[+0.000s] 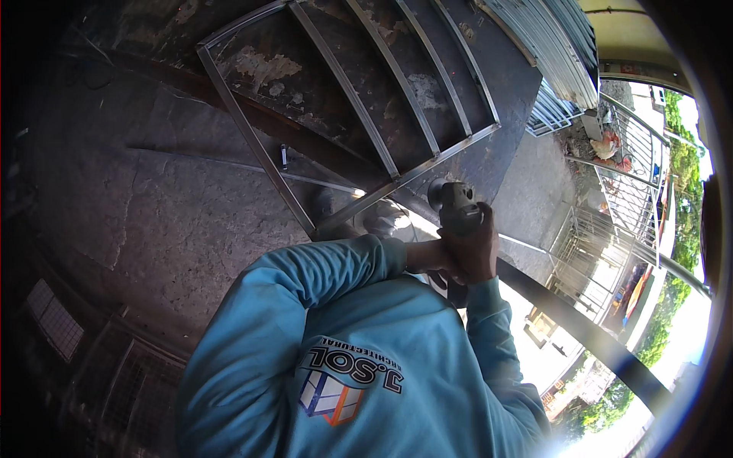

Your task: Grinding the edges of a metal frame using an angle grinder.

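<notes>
Both my hands are closed around an angle grinder (460, 211), held in front of my chest. My right hand (479, 248) wraps its body. My left hand (437, 258) comes across from the left and grips lower down, its fingers partly hidden by the right hand. The grinder's round disc (437, 194) points away from me, close to the near rail of a welded metal frame (427, 162); whether it touches I cannot tell. The frame has several parallel square-tube bars and lies over a dark, stained work surface (267, 103).
A small dark-and-white cylinder (284, 156) lies inside the frame's left corner. A thin bar (206, 159) runs along the concrete floor. Corrugated sheets (553, 46) are stacked at the far right. Beyond stand white metal railings (637, 153) and chickens (605, 146). A dark beam (580, 328) slants at the right.
</notes>
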A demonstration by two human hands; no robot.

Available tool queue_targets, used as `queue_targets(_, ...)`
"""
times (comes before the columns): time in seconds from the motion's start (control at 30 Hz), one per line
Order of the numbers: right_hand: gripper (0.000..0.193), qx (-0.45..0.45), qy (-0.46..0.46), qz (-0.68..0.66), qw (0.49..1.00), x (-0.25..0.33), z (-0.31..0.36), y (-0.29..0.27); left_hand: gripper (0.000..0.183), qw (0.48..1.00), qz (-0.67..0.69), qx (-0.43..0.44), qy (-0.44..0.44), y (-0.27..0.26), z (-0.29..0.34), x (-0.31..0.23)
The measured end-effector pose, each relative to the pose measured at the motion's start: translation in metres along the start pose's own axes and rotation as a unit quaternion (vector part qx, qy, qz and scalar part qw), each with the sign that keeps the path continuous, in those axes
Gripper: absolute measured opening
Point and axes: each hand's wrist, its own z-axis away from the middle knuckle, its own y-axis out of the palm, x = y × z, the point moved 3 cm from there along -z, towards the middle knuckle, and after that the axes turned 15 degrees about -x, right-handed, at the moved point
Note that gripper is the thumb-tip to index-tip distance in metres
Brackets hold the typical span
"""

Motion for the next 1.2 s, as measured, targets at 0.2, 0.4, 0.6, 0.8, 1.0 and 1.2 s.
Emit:
queue_targets(0.2,0.080,0.034,0.126,-0.109,0.985,-0.055,0.015,0.003,0.039,0.991,-0.131,-0.003,-0.019,0.004,0.008,-0.002)
queue_targets(0.4,0.083,0.039,0.007,-0.134,0.990,-0.024,0.014,0.013,0.062,0.990,-0.028,-0.117,0.078,-0.003,-0.006,0.020)
queue_targets(0.6,0.088,0.091,-0.148,-0.020,0.985,0.006,-0.001,0.008,0.066,0.959,0.118,-0.200,0.161,-0.004,-0.025,0.040)
queue_targets(0.8,0.078,0.138,-0.164,0.060,0.975,0.029,-0.014,0.013,0.064,0.975,0.149,-0.124,0.112,0.003,-0.032,0.035)
queue_targets(1.0,0.072,0.166,-0.187,0.150,0.957,0.059,-0.024,0.012,0.055,0.947,0.238,-0.135,0.170,0.003,-0.038,0.025)
queue_targets(1.2,0.071,0.155,-0.240,0.195,0.938,0.076,-0.030,0.020,0.056,0.960,0.158,-0.115,0.201,-0.002,-0.034,0.012)
